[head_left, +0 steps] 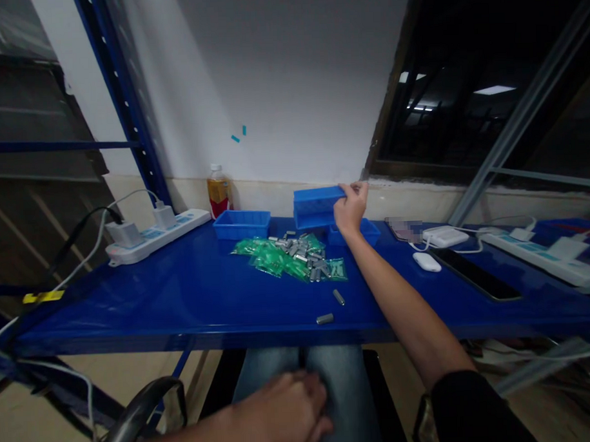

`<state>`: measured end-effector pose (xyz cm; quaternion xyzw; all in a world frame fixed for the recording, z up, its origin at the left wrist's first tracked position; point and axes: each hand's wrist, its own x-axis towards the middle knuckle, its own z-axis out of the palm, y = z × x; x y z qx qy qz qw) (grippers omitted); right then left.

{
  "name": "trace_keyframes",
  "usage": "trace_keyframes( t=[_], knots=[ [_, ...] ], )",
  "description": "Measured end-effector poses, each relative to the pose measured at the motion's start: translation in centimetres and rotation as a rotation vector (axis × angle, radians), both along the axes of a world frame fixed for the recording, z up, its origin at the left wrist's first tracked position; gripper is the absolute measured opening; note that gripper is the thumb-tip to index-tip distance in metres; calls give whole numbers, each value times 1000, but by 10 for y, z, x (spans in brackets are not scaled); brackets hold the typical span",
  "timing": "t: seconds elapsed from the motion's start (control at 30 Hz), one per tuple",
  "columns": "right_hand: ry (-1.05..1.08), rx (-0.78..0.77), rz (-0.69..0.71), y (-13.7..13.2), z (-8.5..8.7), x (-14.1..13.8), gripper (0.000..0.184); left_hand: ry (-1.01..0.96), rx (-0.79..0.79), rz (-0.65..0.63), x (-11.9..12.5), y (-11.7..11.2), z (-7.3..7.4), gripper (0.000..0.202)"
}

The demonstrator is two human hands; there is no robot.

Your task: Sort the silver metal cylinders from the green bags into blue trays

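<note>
Your right hand (351, 206) grips the right end of a blue rectangular plastic tray (316, 196), fingers closed on its wall. This tray is tilted, just behind the heap; its hollow side seems to face you. Your left hand (291, 401) is low over your lap, blurred, fingers curled; I cannot tell if it holds smth.

To handle the tray well, pls pinch the wall firmly and turn the wrist slowly, b/c a 1-hand grip at 1 end probably lets the other end sag. Supporting that end w/ the left hand would be safer. Mind also the blue plastic tray near your wrist (371, 232); a knock could shift it.

Qty on the glossy blue table (182, 302): blue trays, 3 pcs incl. the held 1 and the left-side tray (242, 232); loose grey metal cylinders (324, 318), 2 pcs, near the front edge. In the heap, grey cylinders (319, 272) and clear bags with green contents (264, 253) overlap, so an exact no. is impossible. Also: 1 clear bottle with amber liquid (219, 188), 2 white power strips (160, 237), 1 flat dark phone (475, 274), 1 white rounded case (427, 262).
</note>
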<state>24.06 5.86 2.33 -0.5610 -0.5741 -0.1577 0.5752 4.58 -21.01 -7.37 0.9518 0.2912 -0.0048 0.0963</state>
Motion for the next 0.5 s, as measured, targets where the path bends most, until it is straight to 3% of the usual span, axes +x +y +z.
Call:
trace_keyframes(
  t=[0.1,0.13,0.2,0.27,0.33,0.4,0.5],
  knots=[
    [169,-306,-107,25,18,1,42,-242,155,206,-14,51,81,27],
    [195,-374,-120,33,22,1,40,-247,251,307,-14,77,99,30],
    [210,-443,-125,46,25,-1,38,-167,402,448,-10,134,117,33],
    [204,-498,-130,55,25,-4,38,-58,397,520,1,187,116,32],
    [180,-543,-133,64,25,-6,36,-33,367,520,16,227,104,32],
    [143,-581,-136,73,26,-8,35,-19,331,516,28,253,90,32],
    [81,-640,-139,86,31,-12,34,-26,275,491,38,271,74,34]
  ],
)
